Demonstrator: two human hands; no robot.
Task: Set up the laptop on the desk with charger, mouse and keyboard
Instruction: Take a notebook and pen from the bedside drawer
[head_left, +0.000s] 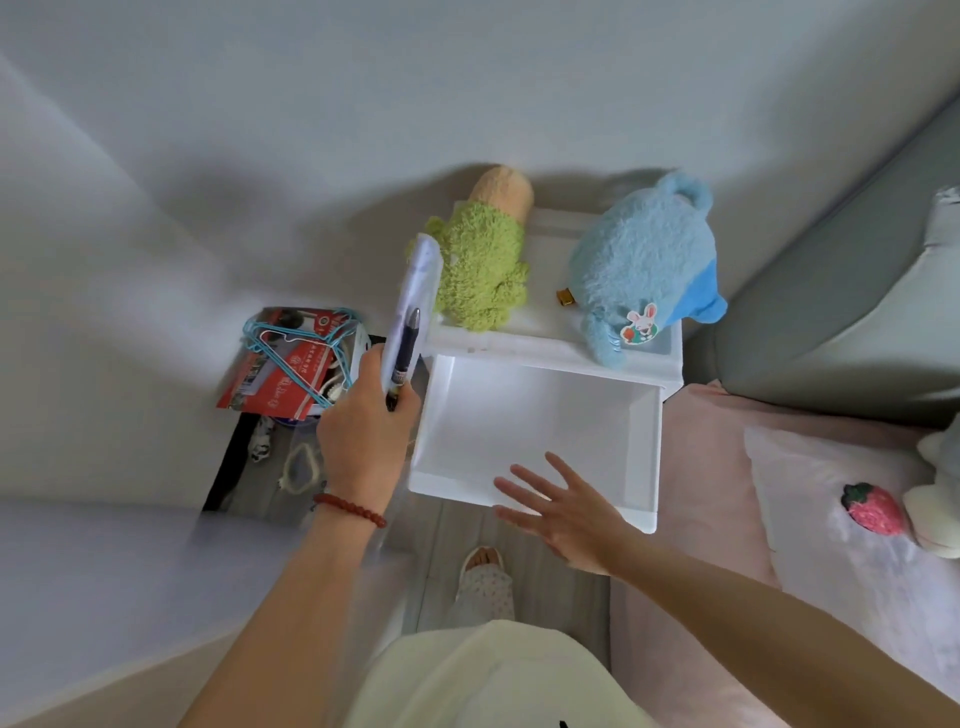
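Observation:
No laptop, charger, mouse or keyboard shows in the head view. My left hand (366, 434) is closed around a white notebook (418, 291) and a dark pen (406, 358), held upright at the left of a white nightstand. Its top drawer (647, 457) stands pulled out, and its white inside looks empty. My right hand (558, 506) hovers with fingers spread over the drawer's front edge and holds nothing.
A green plush toy (480, 267) and a blue plush toy (641, 265) sit on the nightstand top (524, 340). A box with red papers and blue hangers (296, 358) stands at the left. A bed with a pink sheet and pillow (831, 499) lies at the right. My slippered foot (483, 564) is below.

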